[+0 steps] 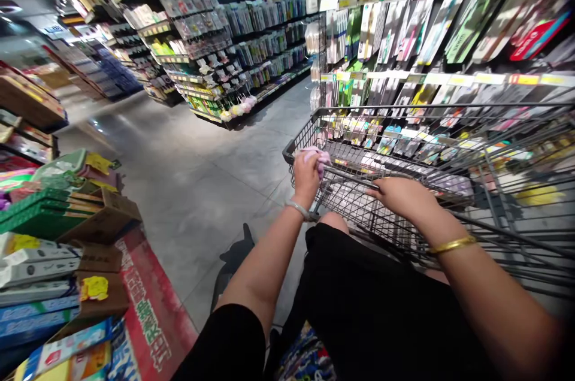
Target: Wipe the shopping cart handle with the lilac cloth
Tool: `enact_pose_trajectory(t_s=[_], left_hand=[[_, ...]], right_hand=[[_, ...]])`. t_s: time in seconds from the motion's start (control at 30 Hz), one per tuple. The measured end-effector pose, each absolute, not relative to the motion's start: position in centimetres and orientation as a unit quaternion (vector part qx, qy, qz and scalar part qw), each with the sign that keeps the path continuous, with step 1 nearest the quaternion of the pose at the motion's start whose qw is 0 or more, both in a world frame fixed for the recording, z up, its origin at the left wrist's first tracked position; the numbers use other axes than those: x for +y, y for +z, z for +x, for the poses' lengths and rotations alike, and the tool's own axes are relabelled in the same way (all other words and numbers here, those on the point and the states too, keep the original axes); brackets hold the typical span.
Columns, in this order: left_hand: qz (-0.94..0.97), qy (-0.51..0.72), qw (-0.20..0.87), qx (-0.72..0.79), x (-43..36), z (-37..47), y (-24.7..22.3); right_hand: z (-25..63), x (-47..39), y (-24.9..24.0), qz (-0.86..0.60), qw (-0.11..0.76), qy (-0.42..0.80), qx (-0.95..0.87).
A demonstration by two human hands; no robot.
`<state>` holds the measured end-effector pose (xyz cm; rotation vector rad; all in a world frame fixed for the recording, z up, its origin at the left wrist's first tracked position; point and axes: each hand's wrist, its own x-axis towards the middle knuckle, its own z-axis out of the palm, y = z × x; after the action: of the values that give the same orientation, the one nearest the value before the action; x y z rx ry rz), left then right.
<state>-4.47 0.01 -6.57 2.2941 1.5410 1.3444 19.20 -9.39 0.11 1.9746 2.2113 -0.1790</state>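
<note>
A dark wire shopping cart (359, 204) stands in front of me, stretching off to the right. My left hand (308, 174) is closed around a pale pink cloth (320, 158) at the cart's near left corner, against the top rail. Farther right along the same rail, my right hand (402, 198) grips the cart's edge, fingers curled over it. A bangle sits on each wrist, pale on the left and gold-coloured on the right. The palm sides of both hands are hidden.
Hanging packaged goods fill a shelf rack (395, 27) beyond the cart. Another stocked shelf unit (202, 27) stands across the aisle. At left, stacked boxes (40, 285) and a green crate (40, 213) border a red printed strip (153, 309). Grey floor (188, 177) runs between.
</note>
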Motion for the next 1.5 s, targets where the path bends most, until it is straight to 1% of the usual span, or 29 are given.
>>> enact_pose_trajectory(t_s=[0.13,0.2,0.27,0.4,0.57,0.63,0.7,0.8,0.87,0.97,1.1,1.17,1.27,1.37,1.43,1.5], left_hand=[[0.838,0.383,0.048,0.385,-2.6,-2.7,-7.0],[0.85,0.369,0.063,0.371,-2.1,-3.5,-6.7],[0.829,0.383,0.071,0.402,-0.9,-4.6,-6.3],[0.71,0.476,0.061,0.515,0.0,-4.4,-6.5],[0.736,0.485,0.055,0.469,-4.4,0.1,-8.3],[0.724,0.498,0.051,0.474,-5.6,1.1,-9.0],[0.666,0.527,0.08,0.522,-5.6,1.3,-9.5],[0.51,0.583,0.165,0.61,-4.2,0.9,-9.5],[0.451,0.6,0.198,0.63,-3.4,1.0,-9.3],[0.464,0.592,0.217,0.622,-4.6,2.3,-9.3],[0.564,0.54,0.252,0.571,-8.5,3.3,-10.6],[0.601,0.517,0.248,0.557,-9.2,2.6,-11.1],[0.554,0.534,0.223,0.598,-7.6,0.9,-10.8],[0.503,0.548,0.238,0.625,-5.7,0.9,-9.7],[0.509,0.539,0.254,0.621,-6.3,2.3,-9.2],[0.526,0.525,0.269,0.612,-8.5,4.2,-9.4]], right_hand=[[19.2,-9.5,0.0,0.658,0.083,-0.054,0.746],[19.1,-9.5,0.1,0.662,0.085,-0.055,0.743],[19.0,-9.5,0.3,0.666,0.087,-0.06,0.738],[18.9,-9.6,0.6,0.667,0.086,-0.065,0.737],[18.9,-9.7,0.4,0.662,0.08,-0.054,0.744],[19.0,-9.7,0.4,0.664,0.079,-0.052,0.742],[19.0,-9.7,0.4,0.663,0.08,-0.053,0.742],[19.0,-9.7,0.5,0.662,0.082,-0.052,0.744],[19.0,-9.7,0.5,0.661,0.081,-0.048,0.745],[19.0,-9.8,0.5,0.659,0.073,-0.036,0.748],[19.0,-9.7,0.4,0.66,0.072,-0.032,0.747],[19.0,-9.7,0.4,0.662,0.073,-0.035,0.745],[18.9,-9.8,0.5,0.665,0.071,-0.033,0.743],[18.9,-9.8,0.7,0.666,0.069,-0.03,0.742],[18.8,-9.8,0.7,0.668,0.067,-0.03,0.74],[18.8,-9.8,0.7,0.669,0.062,-0.028,0.741]])
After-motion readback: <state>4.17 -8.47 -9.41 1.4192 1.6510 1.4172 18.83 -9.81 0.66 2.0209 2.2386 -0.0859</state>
